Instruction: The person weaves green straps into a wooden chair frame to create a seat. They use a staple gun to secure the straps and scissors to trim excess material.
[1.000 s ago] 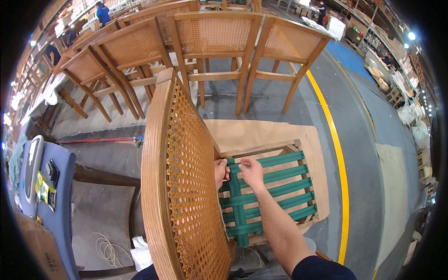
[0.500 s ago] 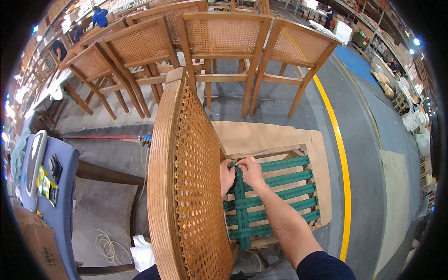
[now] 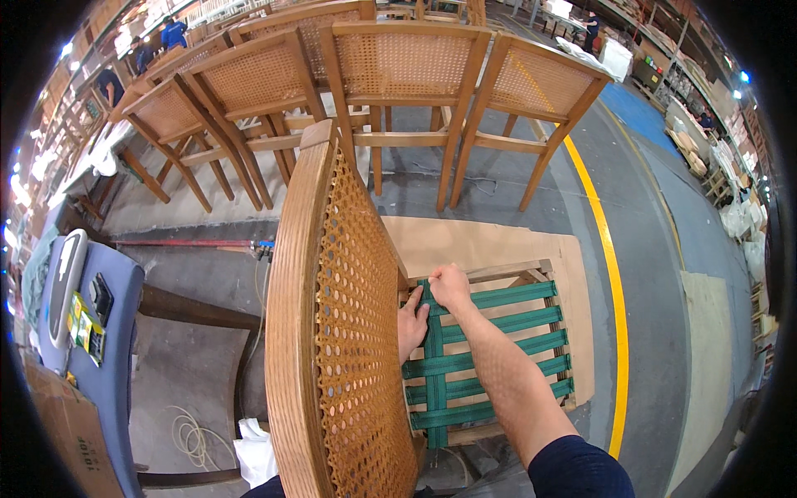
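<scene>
A wooden chair (image 3: 290, 349) stands just in front of the person, its tall backrest at the left of the hands and its open seat frame (image 3: 490, 272) at the right, above a brown cardboard sheet (image 3: 486, 236). Across the frame run 5 green webbing straps (image 3: 506, 324), with 1 cross strap (image 3: 435, 398) passing over and under them beside the backrest. The left hand (image 3: 410, 328) reaches in next to the backrest, thumb and forefinger spread apart, touching the cross strap near its far end. The right hand (image 3: 449, 286) is at that same end, knuckles up and fingers bent out of sight; I cannot tell whether they are clamped on the webbing. The straps look flat, light and pliable, likely tough and not slippery, best pinched across the full width near an end. The wooden frame looks stiff and fairly heavy, suited to a firm hold on its rails, while the backrest's woven cane panel (image 3: 357, 349), full of small holes, seems the fragile part and a poor place to press.
</scene>
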Tool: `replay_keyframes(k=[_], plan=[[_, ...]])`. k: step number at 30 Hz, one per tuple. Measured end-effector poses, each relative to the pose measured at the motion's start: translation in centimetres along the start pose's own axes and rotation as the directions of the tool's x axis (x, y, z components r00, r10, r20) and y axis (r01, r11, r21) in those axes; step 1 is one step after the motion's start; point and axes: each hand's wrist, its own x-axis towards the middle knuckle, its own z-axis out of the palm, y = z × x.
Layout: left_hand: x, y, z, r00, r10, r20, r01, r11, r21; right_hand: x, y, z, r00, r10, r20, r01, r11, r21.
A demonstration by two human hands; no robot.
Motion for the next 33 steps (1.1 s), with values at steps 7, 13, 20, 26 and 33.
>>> replay_keyframes(k=[7,13,20,26,33], plan=[[-0.1,-0.9,-1.3,0.978,-0.142,0.151,0.168,0.969,-0.178,0.9,-1.5,1.5,1.000,0.002,0.012,-0.002,0.999,0.033],[0.2,2.8,-1.4,0.982,-0.117,0.145,0.117,0.993,0.011,-1.8,2.6,-4.1,0.990,0.064,-0.125,-0.009,0.918,0.396],[-0.6,-0.3,-1.2,0.997,0.052,0.058,-0.059,0.990,0.125,-30.4,15.6,-21.2,0.707,0.561,-0.431,-0.243,0.765,0.596],[-0.1,-0.2,3.1,0.985,0.162,0.060,-0.160,0.986,-0.046,-62.9,24.9,-30.4,-0.007,0.717,-0.697,-0.937,0.239,0.255],[-2.4,3.3,-0.8,0.982,0.136,0.130,-0.167,0.949,0.267,-65.7,28.2,-25.7,-0.116,0.923,-0.368,-0.984,-0.056,0.168]])
